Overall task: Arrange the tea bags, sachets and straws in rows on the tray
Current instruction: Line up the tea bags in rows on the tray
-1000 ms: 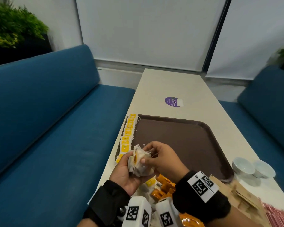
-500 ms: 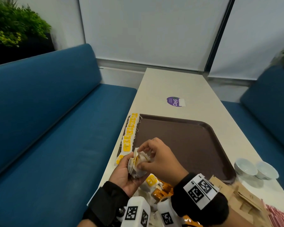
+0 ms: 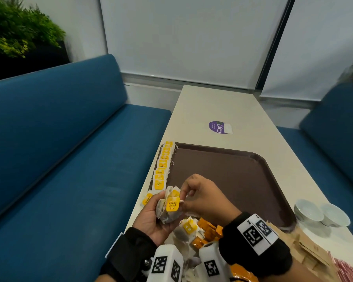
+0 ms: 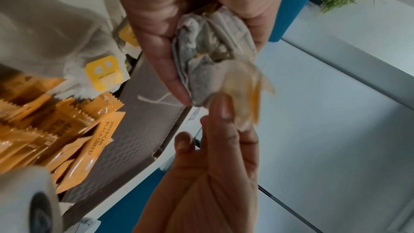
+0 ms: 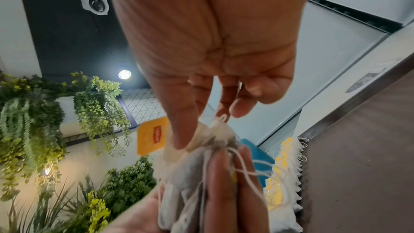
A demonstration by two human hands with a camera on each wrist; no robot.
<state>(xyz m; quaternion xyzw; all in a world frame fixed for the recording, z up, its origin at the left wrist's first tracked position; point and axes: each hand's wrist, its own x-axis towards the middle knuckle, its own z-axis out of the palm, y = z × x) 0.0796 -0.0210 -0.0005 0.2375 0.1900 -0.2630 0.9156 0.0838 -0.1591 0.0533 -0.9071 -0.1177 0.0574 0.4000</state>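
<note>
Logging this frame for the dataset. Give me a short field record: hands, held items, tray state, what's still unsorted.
left hand: grips a bunch of tea bags
right hand: pinches the top of one bag in that bunch
tray: brown, one row of tea bags along its left edge, rest bare
unsorted: loose tea bags and orange coffee sachets at the near end, brown packets to the right
off tray: two white bowls on the table
</note>
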